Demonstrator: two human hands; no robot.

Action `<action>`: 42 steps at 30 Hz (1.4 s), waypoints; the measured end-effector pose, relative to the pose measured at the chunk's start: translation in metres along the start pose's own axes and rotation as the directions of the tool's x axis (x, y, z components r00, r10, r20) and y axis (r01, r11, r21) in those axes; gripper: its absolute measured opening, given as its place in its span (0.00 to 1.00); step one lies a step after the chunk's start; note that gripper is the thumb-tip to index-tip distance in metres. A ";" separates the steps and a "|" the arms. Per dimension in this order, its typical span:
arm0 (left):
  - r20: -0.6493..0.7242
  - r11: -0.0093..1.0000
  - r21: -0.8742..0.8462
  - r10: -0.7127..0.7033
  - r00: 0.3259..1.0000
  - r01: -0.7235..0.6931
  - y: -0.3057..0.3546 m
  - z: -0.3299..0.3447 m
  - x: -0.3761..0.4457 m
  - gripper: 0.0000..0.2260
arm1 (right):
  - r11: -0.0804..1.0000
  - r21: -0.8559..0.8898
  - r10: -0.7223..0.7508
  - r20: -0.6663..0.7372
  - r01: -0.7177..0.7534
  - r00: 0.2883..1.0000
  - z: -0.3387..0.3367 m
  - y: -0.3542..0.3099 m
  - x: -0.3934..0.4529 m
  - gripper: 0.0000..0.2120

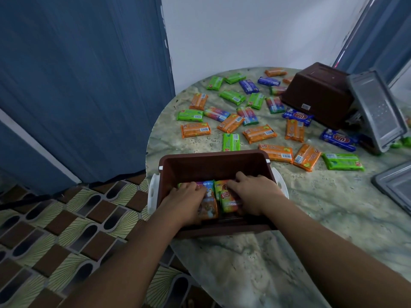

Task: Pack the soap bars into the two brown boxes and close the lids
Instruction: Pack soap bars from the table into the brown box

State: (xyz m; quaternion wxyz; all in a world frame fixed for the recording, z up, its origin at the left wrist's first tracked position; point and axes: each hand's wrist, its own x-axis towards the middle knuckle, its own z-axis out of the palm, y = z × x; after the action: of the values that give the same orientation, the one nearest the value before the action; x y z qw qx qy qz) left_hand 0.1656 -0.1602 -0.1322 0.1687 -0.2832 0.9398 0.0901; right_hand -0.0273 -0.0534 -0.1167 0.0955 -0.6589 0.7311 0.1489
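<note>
Round marble-look surface takes up the right half of the head view, patterned tile floor to your left, blue curtain behind.

Near brown box sits open at the surface's near-left edge, white side handles showing, right in front of you. Far brown box lies tipped over at the back right of the surface, bottom facing you. A grey lid leans against it on its right side; a second grey lid lies flat at the right edge, partly cut off by the frame.

Both your hands are inside the near box. Left hand rests palm-down on the packed bars on the left side, fingers curled onto a multicolour wrapper; whether it actually grips a bar, cannot tell. Right hand is on the right side, fingers curled down over a rainbow soap bar standing on edge; grip there cannot be told either.

A few packed bars stand side by side in the near half of the near box.

Loose soap bars are scattered flat across the surface between the two boxes: orange, green, blue, rainbow wrappers. One green bar lies just beyond the near box's far rim.
</note>
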 end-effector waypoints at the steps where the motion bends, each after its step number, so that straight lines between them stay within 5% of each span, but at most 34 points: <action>1: 0.003 1.000 0.006 0.010 1.000 -0.010 0.000 0.000 0.000 0.36 | 1.000 -0.003 0.001 0.002 -0.001 1.000 0.000 0.000 0.000 0.40; 12: -0.009 0.998 0.056 0.014 1.000 -0.014 -0.001 0.002 -0.001 0.35 | 0.996 0.091 -0.007 0.040 0.003 0.999 -0.002 -0.002 0.000 0.42; 19: -0.001 0.999 0.051 -0.003 1.000 0.003 0.001 0.002 -0.002 0.35 | 0.972 0.235 -0.029 0.108 0.003 0.994 -0.001 -0.006 -0.007 0.32; 24: 0.005 0.999 0.044 0.005 1.000 -0.005 -0.001 0.003 -0.001 0.37 | 0.922 0.387 -0.016 0.119 -0.032 0.993 -0.008 -0.001 -0.006 0.14; 28: 0.001 0.999 0.041 0.005 1.000 -0.005 -0.001 0.003 0.000 0.36 | 0.936 0.351 -0.044 0.198 -0.029 0.979 -0.008 0.000 -0.002 0.23; 32: -0.018 1.000 0.021 0.006 1.000 -0.005 -0.001 0.003 -0.002 0.33 | 0.946 0.325 -0.026 0.116 -0.013 0.993 -0.002 0.000 0.002 0.19; 37: -0.029 1.000 0.012 0.001 1.000 0.000 -0.001 0.003 -0.002 0.35 | 0.981 0.196 -0.030 0.098 0.011 0.995 0.006 -0.004 -0.001 0.38; 42: -0.011 1.000 0.014 0.000 1.000 0.000 -0.001 0.003 -0.001 0.38 | 0.989 0.142 -0.057 0.070 0.046 0.996 0.008 -0.007 -0.003 0.35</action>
State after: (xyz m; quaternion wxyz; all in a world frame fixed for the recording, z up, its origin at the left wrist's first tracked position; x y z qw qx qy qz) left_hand 0.1683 -0.1596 -0.1346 0.1657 -0.2827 0.9412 0.0821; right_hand -0.0209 -0.0481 -0.1233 0.1723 -0.6632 0.7186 0.1188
